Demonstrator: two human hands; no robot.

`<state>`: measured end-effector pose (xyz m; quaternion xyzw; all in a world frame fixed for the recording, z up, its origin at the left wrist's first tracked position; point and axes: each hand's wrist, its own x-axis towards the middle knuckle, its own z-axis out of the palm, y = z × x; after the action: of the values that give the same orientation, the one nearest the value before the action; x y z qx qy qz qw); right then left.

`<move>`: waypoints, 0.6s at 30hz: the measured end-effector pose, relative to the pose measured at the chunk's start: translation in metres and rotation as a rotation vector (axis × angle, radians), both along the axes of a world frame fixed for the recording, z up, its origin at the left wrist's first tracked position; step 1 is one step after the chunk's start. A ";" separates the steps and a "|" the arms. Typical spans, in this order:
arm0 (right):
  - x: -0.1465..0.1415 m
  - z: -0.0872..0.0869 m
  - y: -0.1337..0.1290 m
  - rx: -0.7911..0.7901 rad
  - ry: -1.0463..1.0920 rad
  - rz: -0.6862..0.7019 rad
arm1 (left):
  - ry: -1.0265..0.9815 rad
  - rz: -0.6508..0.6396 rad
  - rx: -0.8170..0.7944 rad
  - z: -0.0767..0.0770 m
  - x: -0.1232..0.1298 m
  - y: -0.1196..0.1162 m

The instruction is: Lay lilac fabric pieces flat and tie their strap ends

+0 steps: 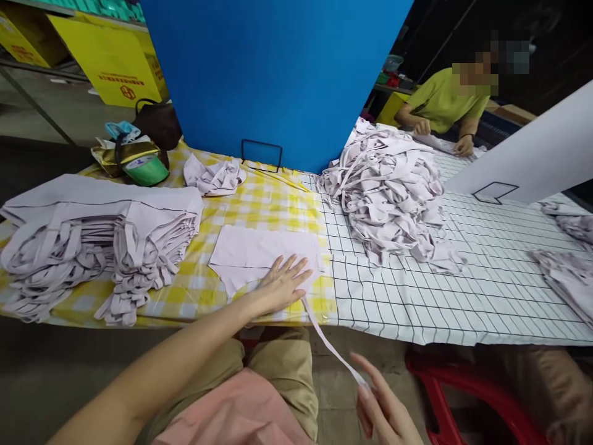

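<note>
two-handed: pressing the pale fabric piece (254, 247) flat on the worktop (282, 204) with spread fingers of the left hand (283, 284); pinching a strap (328, 340) off the near edge in the right hand (384, 405).

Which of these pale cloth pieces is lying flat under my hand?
The single piece on the yellow-checked cover, beneath your left hand, its strap held by your right hand; the stack and heap lie apart.
</note>
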<state>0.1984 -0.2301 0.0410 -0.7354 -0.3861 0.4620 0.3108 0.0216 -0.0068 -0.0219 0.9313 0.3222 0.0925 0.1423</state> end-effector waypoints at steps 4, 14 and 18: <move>-0.008 0.018 0.006 0.049 0.366 -0.061 | 0.017 0.003 -0.023 0.003 0.000 0.001; -0.032 0.019 0.066 0.182 0.747 -0.146 | -0.589 -0.079 0.089 0.059 -0.006 -0.075; -0.041 0.014 0.073 0.150 0.745 -0.118 | -0.617 -0.055 0.011 0.064 -0.006 -0.089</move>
<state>0.1574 -0.1573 0.0550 -0.5134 -0.2363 0.6493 0.5090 0.0152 -0.0960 0.0425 0.8684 0.2380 0.3687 0.2309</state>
